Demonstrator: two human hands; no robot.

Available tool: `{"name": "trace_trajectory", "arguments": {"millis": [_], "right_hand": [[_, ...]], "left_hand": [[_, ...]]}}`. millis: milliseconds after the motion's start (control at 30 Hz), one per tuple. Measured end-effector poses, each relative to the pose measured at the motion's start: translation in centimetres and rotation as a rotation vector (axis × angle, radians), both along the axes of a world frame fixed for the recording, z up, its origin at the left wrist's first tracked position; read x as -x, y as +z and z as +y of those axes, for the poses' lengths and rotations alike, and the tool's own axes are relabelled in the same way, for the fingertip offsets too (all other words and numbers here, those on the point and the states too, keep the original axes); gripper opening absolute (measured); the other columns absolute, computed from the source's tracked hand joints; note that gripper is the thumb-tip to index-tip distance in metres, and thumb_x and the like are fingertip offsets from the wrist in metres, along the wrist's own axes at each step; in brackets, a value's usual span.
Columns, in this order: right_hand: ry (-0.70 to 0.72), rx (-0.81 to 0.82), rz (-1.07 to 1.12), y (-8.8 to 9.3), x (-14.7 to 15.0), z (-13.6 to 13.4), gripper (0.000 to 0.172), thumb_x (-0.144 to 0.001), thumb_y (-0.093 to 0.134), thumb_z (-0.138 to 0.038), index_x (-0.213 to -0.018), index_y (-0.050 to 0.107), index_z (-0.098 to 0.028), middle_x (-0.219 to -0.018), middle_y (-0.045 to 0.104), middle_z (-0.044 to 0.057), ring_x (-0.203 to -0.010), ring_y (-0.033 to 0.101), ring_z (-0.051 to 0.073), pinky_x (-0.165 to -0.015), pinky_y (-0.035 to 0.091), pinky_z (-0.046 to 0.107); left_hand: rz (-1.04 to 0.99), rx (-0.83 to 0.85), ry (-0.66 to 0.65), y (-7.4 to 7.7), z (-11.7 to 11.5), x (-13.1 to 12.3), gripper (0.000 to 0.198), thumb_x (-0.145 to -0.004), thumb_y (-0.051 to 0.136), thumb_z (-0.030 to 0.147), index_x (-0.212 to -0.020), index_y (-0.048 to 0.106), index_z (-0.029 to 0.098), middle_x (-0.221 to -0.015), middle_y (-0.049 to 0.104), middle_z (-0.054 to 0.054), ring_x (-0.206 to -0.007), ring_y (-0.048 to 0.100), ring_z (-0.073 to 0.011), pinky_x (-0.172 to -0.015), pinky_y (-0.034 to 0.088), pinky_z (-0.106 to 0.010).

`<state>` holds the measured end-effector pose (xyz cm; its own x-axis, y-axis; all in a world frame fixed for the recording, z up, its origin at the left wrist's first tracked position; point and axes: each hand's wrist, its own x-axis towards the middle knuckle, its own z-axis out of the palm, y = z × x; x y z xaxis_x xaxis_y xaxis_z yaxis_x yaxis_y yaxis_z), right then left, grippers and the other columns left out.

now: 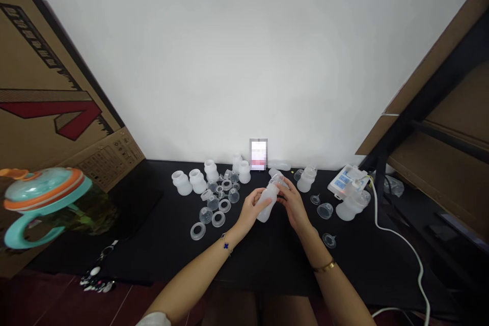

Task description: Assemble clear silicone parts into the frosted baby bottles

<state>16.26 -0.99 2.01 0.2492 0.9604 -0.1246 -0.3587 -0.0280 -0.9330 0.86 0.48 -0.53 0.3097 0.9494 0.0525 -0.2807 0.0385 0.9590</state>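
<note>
My left hand (254, 207) is wrapped round the body of a white baby bottle (266, 205), which tilts with its top away from me. My right hand (289, 198) has its fingers closed at the bottle's top, on a clear cap (275, 179); whether the cap is seated cannot be seen. Left of my hands lie several clear rings (197, 231) and clear domed caps (205, 215). Behind them stand several open white bottle bodies (182, 183). To the right are a capped bottle (306, 179), a loose clear cap (325, 211) and a nipple-like disc (329, 240).
A lit phone (259, 155) leans on the white wall. At the right stand another capped bottle (349, 206), a white box with a blue label (344, 182) and a white cable (397, 234). A teal-handled jug (57, 209) and a keychain (97, 280) are at the left.
</note>
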Motion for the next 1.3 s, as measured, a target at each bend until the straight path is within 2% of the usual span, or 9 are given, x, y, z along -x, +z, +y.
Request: {"name": "trace_trajectory", "arguments": {"millis": [600,1067,1300], "right_hand": [[0.031,-0.001,-0.009,-0.31,-0.17,0.15,0.059,-0.072,0.083,-0.047,-0.127,0.069,-0.030,-0.110,0.074,0.003,-0.095,0.067,0.023,-0.073,0.052,0.031],[0.022,-0.001,-0.008,-0.37,-0.21,0.25,0.058,-0.073,0.082,-0.047,-0.127,0.069,-0.030,-0.111,0.075,0.003,-0.095,0.068,0.024,-0.071,0.052,0.030],[0.029,-0.001,-0.016,-0.15,-0.22,0.10,0.060,-0.072,0.083,-0.048,-0.127,0.069,-0.030,-0.111,0.074,0.003,-0.097,0.067,0.025,-0.073,0.053,0.032]], "left_hand": [[-0.013,-0.002,-0.020,-0.63,0.20,0.01,0.051,-0.073,0.084,0.045,-0.111,0.068,0.016,-0.107,0.075,-0.010,-0.100,0.071,-0.0266,-0.087,0.053,-0.034],[-0.016,-0.005,-0.036,-0.48,0.11,0.04,0.048,-0.074,0.084,0.044,-0.111,0.068,0.017,-0.108,0.075,-0.009,-0.102,0.069,-0.0259,-0.089,0.051,-0.034],[-0.017,0.004,-0.029,0.13,-0.05,0.07,0.050,-0.073,0.084,0.045,-0.110,0.068,0.017,-0.108,0.075,-0.010,-0.103,0.069,-0.0273,-0.091,0.051,-0.036]]}}
